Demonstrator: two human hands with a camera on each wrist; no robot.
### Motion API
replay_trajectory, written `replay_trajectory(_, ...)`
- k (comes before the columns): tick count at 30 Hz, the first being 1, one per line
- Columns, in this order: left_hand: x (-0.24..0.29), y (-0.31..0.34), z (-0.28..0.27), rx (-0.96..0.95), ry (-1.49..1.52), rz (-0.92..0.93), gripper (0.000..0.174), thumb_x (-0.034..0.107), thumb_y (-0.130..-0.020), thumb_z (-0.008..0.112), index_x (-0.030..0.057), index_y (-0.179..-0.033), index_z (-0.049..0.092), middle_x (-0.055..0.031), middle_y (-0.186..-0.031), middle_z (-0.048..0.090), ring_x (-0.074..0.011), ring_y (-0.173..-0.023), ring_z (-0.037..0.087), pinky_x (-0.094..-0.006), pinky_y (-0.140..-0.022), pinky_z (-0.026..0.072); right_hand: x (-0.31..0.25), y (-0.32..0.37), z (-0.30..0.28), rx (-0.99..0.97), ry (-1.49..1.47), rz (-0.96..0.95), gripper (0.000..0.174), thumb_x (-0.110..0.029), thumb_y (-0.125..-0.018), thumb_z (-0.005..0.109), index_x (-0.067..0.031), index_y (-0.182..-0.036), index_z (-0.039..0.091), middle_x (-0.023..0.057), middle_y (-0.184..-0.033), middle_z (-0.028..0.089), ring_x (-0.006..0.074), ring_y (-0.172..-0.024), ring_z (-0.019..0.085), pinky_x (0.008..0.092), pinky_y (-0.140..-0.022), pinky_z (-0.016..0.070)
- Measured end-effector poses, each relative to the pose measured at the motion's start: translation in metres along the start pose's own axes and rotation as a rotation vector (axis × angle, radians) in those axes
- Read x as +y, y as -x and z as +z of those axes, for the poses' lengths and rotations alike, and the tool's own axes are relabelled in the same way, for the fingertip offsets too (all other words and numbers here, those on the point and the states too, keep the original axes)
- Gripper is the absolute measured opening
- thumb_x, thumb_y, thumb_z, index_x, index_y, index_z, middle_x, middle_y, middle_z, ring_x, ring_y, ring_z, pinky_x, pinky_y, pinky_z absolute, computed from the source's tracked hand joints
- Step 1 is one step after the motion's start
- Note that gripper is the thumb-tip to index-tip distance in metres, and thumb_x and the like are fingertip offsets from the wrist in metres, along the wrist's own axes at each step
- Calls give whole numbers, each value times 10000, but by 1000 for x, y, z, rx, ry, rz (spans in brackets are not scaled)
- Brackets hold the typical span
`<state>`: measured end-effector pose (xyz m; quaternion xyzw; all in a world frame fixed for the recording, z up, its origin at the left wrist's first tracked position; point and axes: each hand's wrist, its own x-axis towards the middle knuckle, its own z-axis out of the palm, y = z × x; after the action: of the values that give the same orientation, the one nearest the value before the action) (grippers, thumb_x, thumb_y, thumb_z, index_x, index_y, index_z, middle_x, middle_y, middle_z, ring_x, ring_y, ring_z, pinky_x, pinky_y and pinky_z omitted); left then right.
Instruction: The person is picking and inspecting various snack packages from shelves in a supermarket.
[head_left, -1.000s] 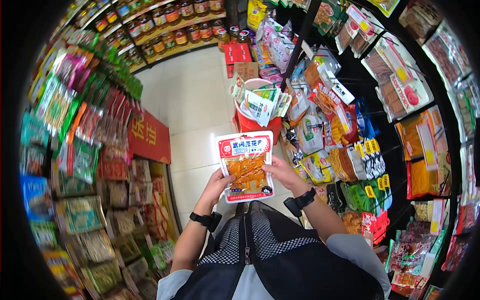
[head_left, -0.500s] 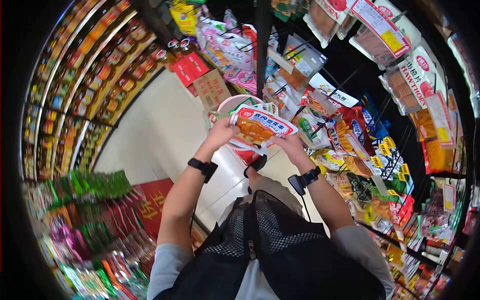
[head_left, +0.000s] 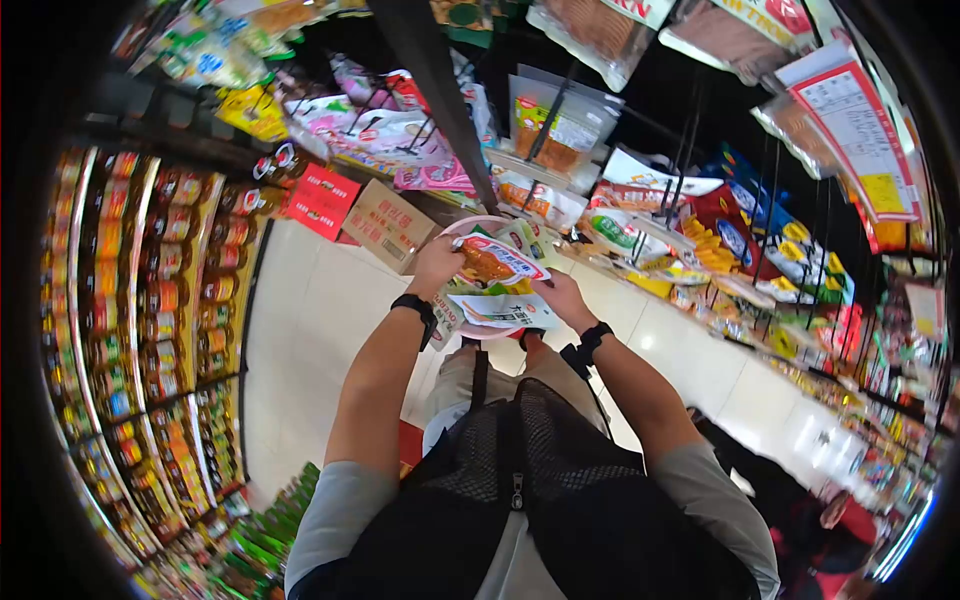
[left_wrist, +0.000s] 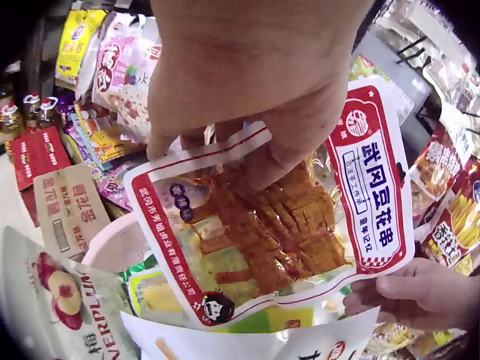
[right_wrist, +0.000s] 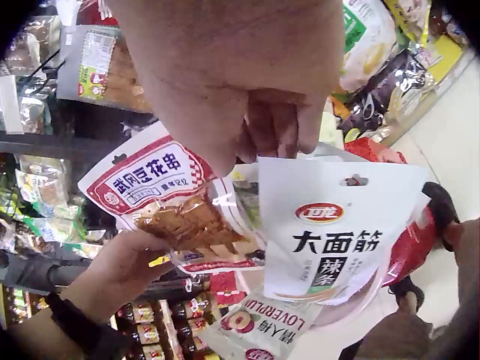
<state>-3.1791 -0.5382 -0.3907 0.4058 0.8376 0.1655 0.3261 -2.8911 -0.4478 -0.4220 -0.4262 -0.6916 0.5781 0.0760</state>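
A red-and-white snack packet [head_left: 500,262] [left_wrist: 270,225] [right_wrist: 187,210] with brown food behind its clear window is held tilted over a pink-rimmed basket [head_left: 462,226] [left_wrist: 112,238]. My left hand [head_left: 437,264] [left_wrist: 255,82] [right_wrist: 129,259] pinches one edge, its thumb on the front. At the opposite edge my right hand [head_left: 566,302] [left_wrist: 409,292] [right_wrist: 232,82] grips with curled fingers. Just below, a white packet [head_left: 505,312] [right_wrist: 334,232] and a grey-white plum packet [left_wrist: 64,300] [right_wrist: 262,322] stick up from the basket.
Beside the basket stand a brown carton [head_left: 388,226] and a red box [head_left: 323,202]. Jars line the shelves [head_left: 150,330] at left; hanging snack bags [head_left: 640,235] fill the rack ahead and right. A person in dark and red clothing [head_left: 835,540] is at lower right.
The view has turned, bringing the jar shelves to the left side. Both hands have carried the packet from in front of the body to over the basket, tilting it.
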Motion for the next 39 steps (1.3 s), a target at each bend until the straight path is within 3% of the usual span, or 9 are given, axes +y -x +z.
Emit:
replay_trajectory(6, -46, -42, 22, -149, -178, 105, 414, 153, -754, 546, 52, -1127, 695, -258, -1108, 679, -429, -1064, 643, -496, -962, 492, 33, 35, 38, 100, 226, 120, 454, -378, -849, 727, -29, -1131, 657, 195, -963, 714, 406, -909, 680, 439, -812, 542)
replay_trajectory(12, -50, -61, 34, -262, -243, 149, 354, 116, -791, 523, 24, -1101, 666, -260, -1149, 664, -450, -1092, 615, -523, -981, 464, 35, 54, 74, 243, 287, 172, 321, -329, -848, 730, -36, -967, 676, 210, -882, 697, 405, -842, 673, 485, -742, 534)
replay_trajectory(18, -48, -78, 36, -366, -255, 94, 537, 112, -807, 525, 100, -1343, 496, -241, -1313, 592, -440, -1214, 557, -496, -1015, 438, -19, 76, 91, 213, 202, -3, 200, -265, -847, 694, -79, -918, 676, 173, -856, 699, 389, -831, 674, 477, -726, 539)
replay_trajectory(26, -44, -69, 36, -320, -70, 167, 678, 55, -772, 539, 84, -1442, 441, -247, -1360, 565, -393, -1268, 539, -436, -1075, 408, -84, 104, 86, 135, 374, -67, 175, -211, -870, 630, -83, -974, 690, 149, -957, 705, 358, -927, 669, 456, -763, 540)
replay_trajectory(28, -63, -76, 51, -356, 34, 188, 654, 49, -762, 564, 39, -1407, 459, -242, -1308, 592, -401, -1241, 553, -450, -1049, 438, -100, 111, 80, 193, 361, -160, 203, -208, -868, 654, -81, -1021, 698, 156, -952, 708, 360, -905, 672, 448, -756, 541)
replay_trajectory(30, -77, -66, 60, -238, 67, 244, 685, 66, -771, 573, 90, -1439, 424, -257, -1279, 606, -421, -1196, 582, -477, -1020, 457, -105, 114, 75, 136, 411, -177, 205, -189, -868, 682, -65, -1031, 696, 167, -901, 700, 378, -857, 669, 448, -733, 539)
replay_trajectory(33, -66, -42, 33, -351, -11, 61, 626, 180, -820, 558, 105, -1429, 437, -246, -1215, 651, -406, -1151, 617, -476, -996, 477, -156, 114, 56, 66, 397, -163, 169, -169, -865, 707, -49, -983, 689, 174, -872, 684, 381, -817, 660, 446, -707, 526)
replay_trajectory(37, -65, -15, 14, -429, -1, 108, 543, 198, -826, 595, 109, -1360, 555, -192, -1238, 658, -353, -1164, 621, -436, -986, 485, -199, 117, 36, -24, 428, -141, 156, -163, -886, 694, -45, -989, 690, 173, -868, 678, 370, -797, 660, 432, -699, 519)
replay_trajectory(39, -55, -2, 10, -479, 86, 304, 524, 152, -827, 601, 100, -1347, 564, -183, -1227, 665, -351, -1152, 627, -417, -972, 494, -211, 120, 23, -67, 491, -132, 148, -166, -889, 692, -44, -972, 688, 170, -855, 676, 366, -782, 658, 425, -686, 514)
